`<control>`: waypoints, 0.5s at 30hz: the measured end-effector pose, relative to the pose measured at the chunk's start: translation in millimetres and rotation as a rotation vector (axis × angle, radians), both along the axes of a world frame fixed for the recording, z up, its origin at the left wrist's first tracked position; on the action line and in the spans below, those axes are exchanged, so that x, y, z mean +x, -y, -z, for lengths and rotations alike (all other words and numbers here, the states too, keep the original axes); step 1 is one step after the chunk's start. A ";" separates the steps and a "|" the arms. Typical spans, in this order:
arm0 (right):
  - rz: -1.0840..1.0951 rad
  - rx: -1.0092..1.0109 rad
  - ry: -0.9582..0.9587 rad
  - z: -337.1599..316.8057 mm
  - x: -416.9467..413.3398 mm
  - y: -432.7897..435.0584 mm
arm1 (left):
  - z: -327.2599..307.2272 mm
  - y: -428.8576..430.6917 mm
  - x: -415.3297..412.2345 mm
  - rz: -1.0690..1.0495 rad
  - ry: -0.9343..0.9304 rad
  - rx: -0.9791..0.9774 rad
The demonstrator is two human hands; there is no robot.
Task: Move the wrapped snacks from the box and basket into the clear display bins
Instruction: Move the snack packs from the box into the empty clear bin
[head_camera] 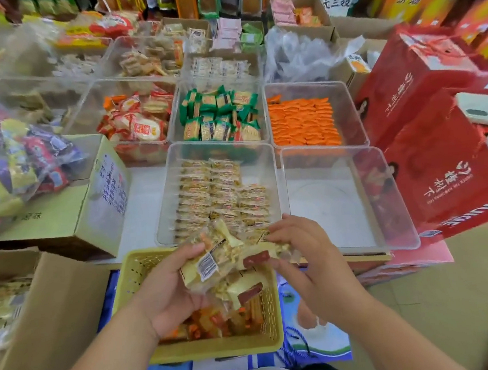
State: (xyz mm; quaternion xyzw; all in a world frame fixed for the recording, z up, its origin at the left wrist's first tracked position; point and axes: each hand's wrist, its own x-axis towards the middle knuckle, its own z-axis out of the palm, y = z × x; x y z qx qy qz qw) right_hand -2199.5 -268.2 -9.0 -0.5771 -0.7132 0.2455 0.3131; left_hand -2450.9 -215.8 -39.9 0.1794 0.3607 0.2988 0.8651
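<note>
Two grips busy: your left grip [169, 290] clutches snacks [214, 263] above basket [215, 352]; right grip [306, 255] pinches them near bin [165, 197].

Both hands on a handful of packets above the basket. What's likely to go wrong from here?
1. The left hand and right hand hold several loose snack packets in an uneven bunch; one may slip and fall back into the yellow basket.
2. The near clear bin holds tidy rows; dropping the bunch in could knock them askew.
3. The empty bin sits right beside it, so a packet might land there.
</note>
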 end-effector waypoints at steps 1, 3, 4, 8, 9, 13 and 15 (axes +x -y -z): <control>0.014 -0.016 -0.034 0.4 1.6 -3.0 | 0.1 -3.4 3.3 -0.024 0.022 0.009; 0.031 -0.039 -0.057 2.5 7.1 -11.6 | 1.2 -8.8 13.4 -0.072 0.032 0.034; 0.033 -0.051 -0.059 3.9 11.7 -17.4 | 2.4 -11.4 19.6 -0.109 0.023 0.036; -0.028 -0.049 -0.020 10.2 37.9 -45.7 | 12.5 -21.8 46.7 -0.256 -0.059 -0.019; -0.046 -0.025 0.015 13.4 45.6 -53.4 | 16.3 -24.2 52.6 -0.279 -0.090 -0.036; -0.066 0.051 0.048 23.6 73.1 -94.3 | 26.6 -39.3 70.1 -0.418 -0.186 -0.078; -0.048 0.077 0.040 30.0 83.4 -118.6 | 32.6 -51.5 73.7 -0.501 -0.292 -0.042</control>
